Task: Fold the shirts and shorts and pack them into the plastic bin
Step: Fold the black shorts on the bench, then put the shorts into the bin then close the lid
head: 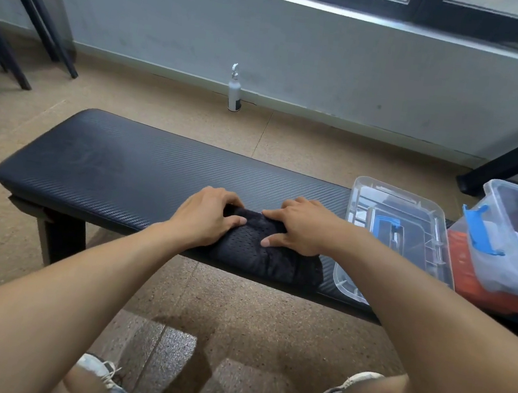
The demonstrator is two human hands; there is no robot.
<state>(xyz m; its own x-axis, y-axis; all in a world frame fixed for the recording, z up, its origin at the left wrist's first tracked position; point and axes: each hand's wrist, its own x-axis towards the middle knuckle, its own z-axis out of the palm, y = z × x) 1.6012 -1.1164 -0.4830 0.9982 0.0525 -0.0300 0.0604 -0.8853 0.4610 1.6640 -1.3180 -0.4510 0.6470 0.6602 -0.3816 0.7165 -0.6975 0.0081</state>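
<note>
Black mesh shorts (264,252), folded into a compact bundle, lie on the near edge of a padded black bench (118,166), toward its right half. The bundle's long axis runs from the far left, under the fingers, to the near right, where its end reaches the bench's front edge.

Just right of the bundle, a clear plastic lid (396,239) with a blue latch lies flat on the bench, its left rim close to the right wrist. Further right stands a clear plastic bin (514,234) with a blue clip on its near side; inside it a pale, whitish piece of cloth shows through the wall. Orange fabric (482,282) lies heaped at the bin's foot, between bin and lid; whether it is a shirt or shorts cannot be told.

Both forearms reach forward from the bottom corners and converge on the bundle. The left hand (206,219) sits palm down on the bundle's far-left end, fingers curled over its far edge and thumb laid along the top, gripping the cloth. The right hand (299,227) rests beside it, fingers bent over the far edge and thumb pressed flat on the mesh, so that it too holds the cloth. Their fingertips are near each other but apart.

On the floor beyond, a white bottle (234,92) stands against the wall.
</note>
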